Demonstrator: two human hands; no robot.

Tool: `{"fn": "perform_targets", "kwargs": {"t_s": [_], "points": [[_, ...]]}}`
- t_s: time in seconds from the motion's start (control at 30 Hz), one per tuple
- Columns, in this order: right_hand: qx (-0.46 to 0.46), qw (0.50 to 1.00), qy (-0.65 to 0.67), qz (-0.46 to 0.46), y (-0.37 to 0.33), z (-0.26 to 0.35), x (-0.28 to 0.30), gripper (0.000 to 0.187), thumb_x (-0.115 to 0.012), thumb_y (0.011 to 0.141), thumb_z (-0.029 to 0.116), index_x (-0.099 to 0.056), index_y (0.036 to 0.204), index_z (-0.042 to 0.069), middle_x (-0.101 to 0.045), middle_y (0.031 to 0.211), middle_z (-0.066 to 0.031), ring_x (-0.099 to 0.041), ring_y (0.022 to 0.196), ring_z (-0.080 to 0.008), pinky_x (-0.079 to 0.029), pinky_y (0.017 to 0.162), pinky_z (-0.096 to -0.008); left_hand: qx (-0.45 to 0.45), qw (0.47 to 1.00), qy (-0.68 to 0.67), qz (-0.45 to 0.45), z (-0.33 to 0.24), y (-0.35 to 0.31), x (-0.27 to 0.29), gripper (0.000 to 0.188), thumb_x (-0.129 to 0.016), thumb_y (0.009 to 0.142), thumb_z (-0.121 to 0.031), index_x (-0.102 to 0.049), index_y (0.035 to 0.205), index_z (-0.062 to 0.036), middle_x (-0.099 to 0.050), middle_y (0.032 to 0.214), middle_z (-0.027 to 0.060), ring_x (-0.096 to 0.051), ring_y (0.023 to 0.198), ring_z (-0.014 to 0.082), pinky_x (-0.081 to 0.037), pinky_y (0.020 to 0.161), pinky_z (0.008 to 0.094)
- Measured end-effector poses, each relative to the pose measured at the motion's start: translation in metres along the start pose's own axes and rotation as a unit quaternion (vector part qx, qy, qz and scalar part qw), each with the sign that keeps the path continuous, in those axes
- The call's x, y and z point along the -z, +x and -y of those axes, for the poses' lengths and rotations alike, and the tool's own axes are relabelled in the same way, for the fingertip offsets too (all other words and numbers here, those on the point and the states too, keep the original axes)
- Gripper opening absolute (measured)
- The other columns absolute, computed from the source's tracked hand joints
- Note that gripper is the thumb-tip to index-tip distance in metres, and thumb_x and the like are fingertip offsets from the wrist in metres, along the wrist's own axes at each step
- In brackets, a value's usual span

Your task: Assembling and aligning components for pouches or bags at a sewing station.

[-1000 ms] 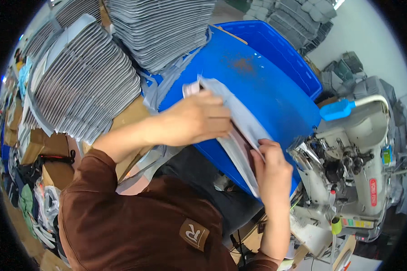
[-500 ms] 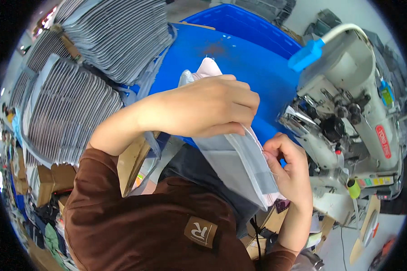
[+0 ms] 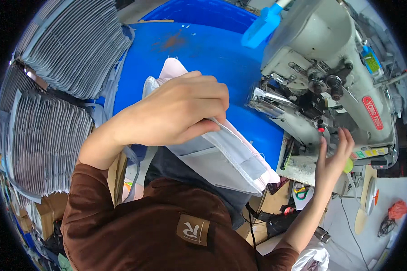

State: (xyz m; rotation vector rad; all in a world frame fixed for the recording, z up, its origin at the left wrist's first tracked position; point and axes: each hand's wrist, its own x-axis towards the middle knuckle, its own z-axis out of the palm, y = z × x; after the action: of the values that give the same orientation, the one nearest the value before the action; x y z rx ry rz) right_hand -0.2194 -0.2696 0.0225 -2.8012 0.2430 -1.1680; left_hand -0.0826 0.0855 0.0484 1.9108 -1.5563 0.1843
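My left hand (image 3: 185,108) is closed on the upper edge of a layered grey-and-pink fabric piece (image 3: 217,162), pinching it between thumb and fingers. The piece slants down to the right across the front of my body, with pale pink showing along its far edge and at its upper end. Off to the right, my right hand (image 3: 333,160) is empty, thumb and fingers apart. It is raised by the lower front of a pale industrial sewing machine (image 3: 321,40), near a small red knob (image 3: 321,129); whether it touches the machine I cannot tell.
Tall stacks of grey folded pieces (image 3: 72,49) stand on the left. Beneath the work is a blue tabletop (image 3: 203,54), with a blue plastic tub (image 3: 199,11) behind it. A light blue fitting (image 3: 262,27) hangs by the machine. Scissors (image 3: 300,193) lie at lower right.
My right hand has let go of the fabric piece's edge and moved right to the machine, fingers spreading. My left hand still holds the piece. The view has swung toward the right.
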Motion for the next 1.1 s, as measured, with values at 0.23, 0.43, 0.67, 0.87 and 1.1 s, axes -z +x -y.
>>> {"fn": "perform_targets", "kwargs": {"t_s": [0.23,0.43,0.67,0.87,1.1], "points": [[-0.018,0.997,0.011,0.071,0.006,-0.011,-0.002,0.01,-0.068,0.084,0.0,-0.064,0.093,-0.001,-0.058,0.121,-0.016,-0.055,0.116,-0.0354,-0.045,0.097,-0.0413,0.001,1.0,-0.013,0.007,-0.001,0.001,0.001,0.012,-0.075,0.076,-0.011,-0.066,0.083,-0.0085,-0.061,0.093,0.002,-0.056,0.084,0.0205,-0.04,0.074,0.0348],[-0.01,0.996,0.069,0.062,-0.002,0.045,0.019,0.017,-0.072,0.082,0.005,-0.065,0.096,-0.001,-0.06,0.112,-0.0157,-0.059,0.104,-0.0318,-0.047,0.091,-0.0413,0.002,1.0,-0.008,-0.003,-0.005,0.004,-0.003,0.014,-0.077,0.074,-0.011,-0.066,0.083,-0.0082,-0.061,0.092,0.0018,-0.056,0.082,0.0204,-0.04,0.073,0.0343],[0.059,0.892,0.337,0.297,-0.006,0.127,0.002,0.024,-0.08,0.077,0.014,-0.065,0.09,0.001,-0.058,0.083,-0.0111,-0.06,0.075,-0.0287,-0.047,0.064,-0.0363,0.009,1.0,0.001,-0.016,-0.015,0.008,-0.005,0.017,-0.078,0.073,-0.011,-0.065,0.083,-0.0083,-0.061,0.093,0.0014,-0.057,0.082,0.0202,-0.04,0.072,0.0342],[0.035,0.889,0.374,0.263,-0.004,0.132,0.004,0.019,-0.08,0.076,0.004,-0.064,0.086,0.002,-0.056,0.078,-0.0094,-0.055,0.061,-0.0223,-0.043,0.053,-0.0319,0.015,1.0,0.005,-0.023,-0.019,0.003,-0.002,0.017,-0.079,0.073,-0.011,-0.065,0.083,-0.009,-0.061,0.092,0.0007,-0.057,0.083,0.0198,-0.04,0.072,0.0338],[0.043,0.882,0.391,0.261,-0.003,0.133,-0.001,0.015,-0.077,0.078,0.001,-0.064,0.085,0.002,-0.055,0.076,-0.0082,-0.054,0.059,-0.0199,-0.042,0.052,-0.0308,0.043,0.997,0.058,-0.018,-0.022,0.003,0.009,0.024,-0.081,0.069,-0.018,-0.064,0.082,-0.008,-0.061,0.104,0.0047,-0.057,0.087,0.0239,-0.041,0.076,0.0352]]}}
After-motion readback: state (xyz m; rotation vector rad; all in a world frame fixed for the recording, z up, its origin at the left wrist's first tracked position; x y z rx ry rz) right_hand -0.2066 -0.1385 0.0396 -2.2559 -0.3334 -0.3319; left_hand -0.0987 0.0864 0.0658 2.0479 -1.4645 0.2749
